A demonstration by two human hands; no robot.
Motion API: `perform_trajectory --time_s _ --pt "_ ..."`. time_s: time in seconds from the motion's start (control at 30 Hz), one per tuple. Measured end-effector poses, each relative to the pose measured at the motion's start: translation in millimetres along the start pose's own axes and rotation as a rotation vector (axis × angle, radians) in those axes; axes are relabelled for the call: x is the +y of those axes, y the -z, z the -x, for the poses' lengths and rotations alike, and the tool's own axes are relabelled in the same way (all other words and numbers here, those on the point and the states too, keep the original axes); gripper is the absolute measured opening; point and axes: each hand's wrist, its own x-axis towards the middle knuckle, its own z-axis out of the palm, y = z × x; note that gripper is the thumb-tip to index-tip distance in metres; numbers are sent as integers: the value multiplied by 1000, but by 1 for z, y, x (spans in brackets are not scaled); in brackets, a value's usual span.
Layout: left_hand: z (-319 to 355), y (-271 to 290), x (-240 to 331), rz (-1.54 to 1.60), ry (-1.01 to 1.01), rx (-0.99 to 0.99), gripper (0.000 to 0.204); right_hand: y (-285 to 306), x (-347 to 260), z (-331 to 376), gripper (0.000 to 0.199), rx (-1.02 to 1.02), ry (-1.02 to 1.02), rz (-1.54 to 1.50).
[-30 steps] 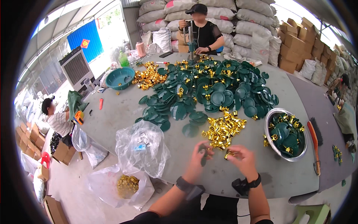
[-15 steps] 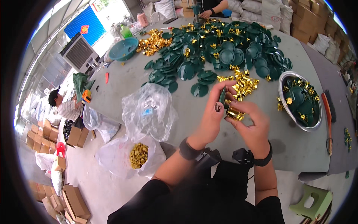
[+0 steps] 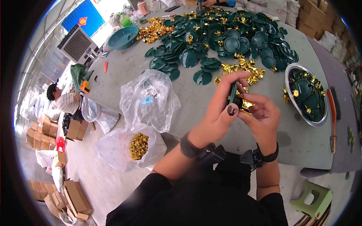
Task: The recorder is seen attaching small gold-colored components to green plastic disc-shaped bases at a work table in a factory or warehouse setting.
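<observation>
In my left hand (image 3: 218,109) a green plastic disc (image 3: 233,91) is held edge-on between thumb and fingers. My right hand (image 3: 264,116) pinches a shiny gold clip (image 3: 246,106) close against the disc's face; whether the two are joined I cannot tell. Beyond my hands lies a loose pile of gold clips (image 3: 254,76). A large heap of green discs (image 3: 230,41), some with gold clips on them, spreads over the far part of the grey table (image 3: 203,124).
A metal bowl (image 3: 289,98) with discs and clips stands at the right, beside a red-handled brush (image 3: 332,116). A clear plastic bag (image 3: 149,101) lies at left; below it hangs a bag of gold pieces (image 3: 139,147). A teal basin (image 3: 123,37) sits far left.
Both hands have shifted slightly to the right, still close together. The disc has turned more upright, and the right fingers have moved the clip up against it.
</observation>
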Motion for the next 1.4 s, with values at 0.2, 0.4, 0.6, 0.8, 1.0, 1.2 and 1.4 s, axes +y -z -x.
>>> perform_trajectory --time_s 0.2,0.4,0.6,0.8,1.0,1.2,1.4 --pt "-4 11 -2 11 -51 -1 74 -6 2 -13 38 -4 16 -56" --pt "12 23 -3 -294 -248 -11 57 9 24 11 37 34 64 578" --pt "23 9 4 -562 -316 -19 59 -16 -2 0 32 -183 250 793" --pt "27 43 14 -612 -258 -246 78 8 34 13 47 116 -401 -11" --pt "80 101 -36 -714 114 16 57 84 26 -22 29 266 -126 885" --pt "70 73 -74 -430 256 -43 47 241 -3 -38 36 573 -21 1456" --pt "74 67 -96 -452 182 -81 38 239 -12 -24 35 751 -63 1593"
